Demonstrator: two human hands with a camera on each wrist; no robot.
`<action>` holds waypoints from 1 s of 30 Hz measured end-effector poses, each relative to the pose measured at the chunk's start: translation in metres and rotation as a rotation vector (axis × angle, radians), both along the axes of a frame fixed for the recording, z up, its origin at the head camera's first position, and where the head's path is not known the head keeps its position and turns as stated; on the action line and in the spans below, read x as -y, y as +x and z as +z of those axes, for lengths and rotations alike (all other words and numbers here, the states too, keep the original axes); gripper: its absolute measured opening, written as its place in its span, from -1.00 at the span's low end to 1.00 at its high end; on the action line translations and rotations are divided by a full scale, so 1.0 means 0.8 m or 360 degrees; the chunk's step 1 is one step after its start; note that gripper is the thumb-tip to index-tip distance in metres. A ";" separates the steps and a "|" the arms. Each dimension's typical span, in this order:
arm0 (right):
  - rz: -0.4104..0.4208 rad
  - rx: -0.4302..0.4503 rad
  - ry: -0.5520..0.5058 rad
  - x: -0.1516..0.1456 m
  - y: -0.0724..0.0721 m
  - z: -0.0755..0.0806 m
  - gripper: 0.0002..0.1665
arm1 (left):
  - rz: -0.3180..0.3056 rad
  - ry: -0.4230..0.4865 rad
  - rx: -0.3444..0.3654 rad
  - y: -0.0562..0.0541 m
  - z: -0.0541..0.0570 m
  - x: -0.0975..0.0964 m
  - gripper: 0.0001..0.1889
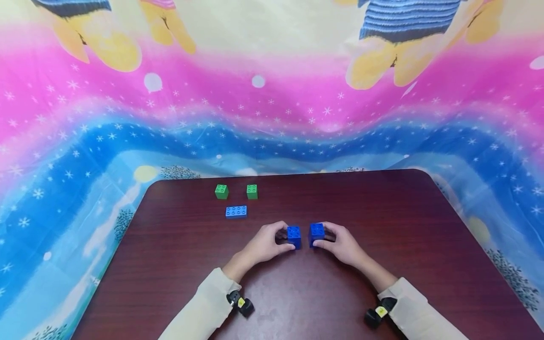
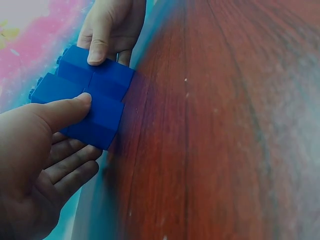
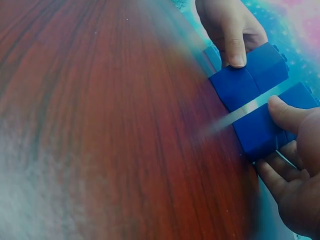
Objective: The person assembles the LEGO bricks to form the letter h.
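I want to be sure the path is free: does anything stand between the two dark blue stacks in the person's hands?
Nothing visible does: a bare gap separates the left stack, held by the left hand, from the right stack, held by the right hand. The light blue brick lies farther back, to the left.

Plastic, wood, cloth
Your blue blocks (image 1: 294, 238) look smooth plastic; the lower-frame tabletop (image 1: 382, 208), glossy wood grain; the upper backdrop (image 1: 272, 104), cloth.

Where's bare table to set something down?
The brown wooden table is bare between the right grip and right edge, and between the leftmost square green plastic brick and left edge. It's crowded where the left grip and right grip hold square dark blue plastic blocks close together.
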State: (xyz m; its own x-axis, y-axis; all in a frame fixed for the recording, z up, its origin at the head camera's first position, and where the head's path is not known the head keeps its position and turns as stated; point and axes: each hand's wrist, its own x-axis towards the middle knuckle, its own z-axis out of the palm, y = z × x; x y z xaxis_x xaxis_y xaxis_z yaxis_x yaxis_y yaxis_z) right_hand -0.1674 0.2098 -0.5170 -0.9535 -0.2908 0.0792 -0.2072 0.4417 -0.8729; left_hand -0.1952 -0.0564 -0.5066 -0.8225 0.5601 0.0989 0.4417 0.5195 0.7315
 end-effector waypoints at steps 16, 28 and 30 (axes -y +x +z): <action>0.0002 -0.0032 -0.0034 0.000 -0.002 -0.010 -0.44 | 0.0005 0.0019 -0.0014 0.001 -0.003 -0.008 -0.65; -0.0032 -0.0037 -0.0043 0.006 0.000 -0.010 -0.47 | -0.0019 0.0007 -0.0046 0.000 -0.007 -0.007 -0.62; -0.0028 -0.0037 -0.0049 0.003 -0.002 -0.018 -0.46 | -0.0023 0.0009 -0.0046 0.000 -0.007 -0.006 -0.60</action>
